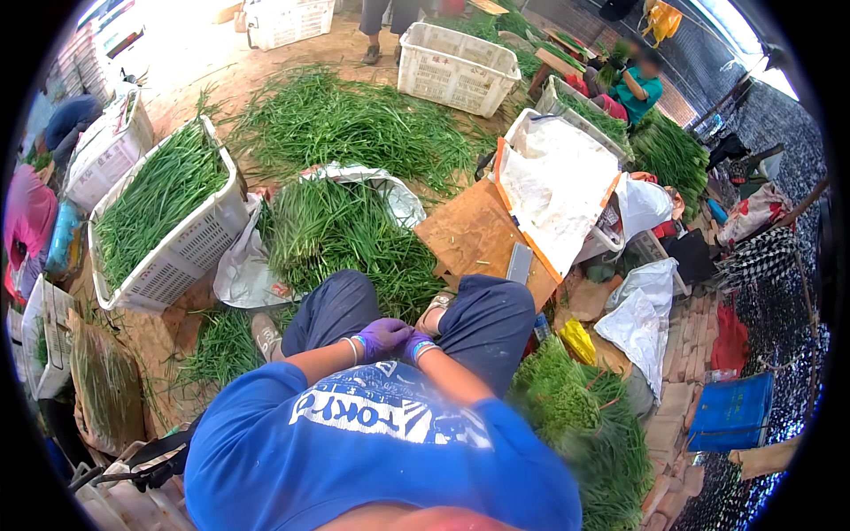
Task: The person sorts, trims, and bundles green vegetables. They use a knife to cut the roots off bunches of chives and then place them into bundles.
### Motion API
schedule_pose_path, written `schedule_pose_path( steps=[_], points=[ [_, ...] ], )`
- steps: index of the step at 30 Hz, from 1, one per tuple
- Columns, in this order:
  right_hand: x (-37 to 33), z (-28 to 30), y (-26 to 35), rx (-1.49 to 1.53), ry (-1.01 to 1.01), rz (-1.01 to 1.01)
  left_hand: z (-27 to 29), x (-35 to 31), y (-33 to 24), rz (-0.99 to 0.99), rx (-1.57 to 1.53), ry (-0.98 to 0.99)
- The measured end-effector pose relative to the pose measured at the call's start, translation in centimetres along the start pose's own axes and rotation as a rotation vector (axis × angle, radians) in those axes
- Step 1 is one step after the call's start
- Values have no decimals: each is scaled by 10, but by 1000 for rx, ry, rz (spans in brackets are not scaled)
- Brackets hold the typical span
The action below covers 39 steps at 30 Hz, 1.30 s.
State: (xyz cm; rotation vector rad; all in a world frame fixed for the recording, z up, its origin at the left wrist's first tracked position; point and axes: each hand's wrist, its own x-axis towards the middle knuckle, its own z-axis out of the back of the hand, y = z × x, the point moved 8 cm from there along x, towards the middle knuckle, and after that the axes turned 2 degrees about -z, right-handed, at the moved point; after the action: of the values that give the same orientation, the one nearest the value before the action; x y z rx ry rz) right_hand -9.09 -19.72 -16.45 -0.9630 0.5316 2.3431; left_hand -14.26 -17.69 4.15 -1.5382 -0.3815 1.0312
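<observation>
My left hand [383,337] and my right hand [417,343], both in purple gloves, meet over my lap, between my bent knees. Their fingers look closed and pressed together; anything between them is hidden. Just beyond the hands, a heap of long green leafy stalks [345,234] lies between my feet, spilling from a white sack [390,188]. To the right of the heap is a brown board [465,226] with a small grey flat box [519,263] on it. Neither hand touches the stalks.
A white crate [190,252] full of stalks stands left. More stalks [345,124] cover the floor ahead, near another white crate [459,71]. Trimmed bundles [584,416] lie to my right. A co-worker in green [637,88] sits at the far right; another person stands at the back.
</observation>
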Motion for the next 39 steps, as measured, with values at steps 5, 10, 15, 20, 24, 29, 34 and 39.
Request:
schedule_pose_path(
  steps=[5,10,15,20,24,29,34,39],
  points=[
    [3,-3,-6,63,-35,-3,-2,1,3,10,-65,10],
    [-3,9,-7,108,-131,-14,-3,3,11,61,-175,11],
    [0,10,-14,232,-184,-63,1,1,4,30,-75,18],
    [-1,0,-14,85,-122,-43,-3,-1,-6,6,-70,31],
    [-9,14,13,-80,-136,57,1,2,13,12,-63,6],
    [7,-19,-6,-243,-33,-124,-4,0,-6,-27,130,39],
    [10,-12,6,-424,56,83,8,7,6,-65,159,4],
    [-2,-5,-3,-170,132,-7,6,6,1,-71,233,47]
  ],
)
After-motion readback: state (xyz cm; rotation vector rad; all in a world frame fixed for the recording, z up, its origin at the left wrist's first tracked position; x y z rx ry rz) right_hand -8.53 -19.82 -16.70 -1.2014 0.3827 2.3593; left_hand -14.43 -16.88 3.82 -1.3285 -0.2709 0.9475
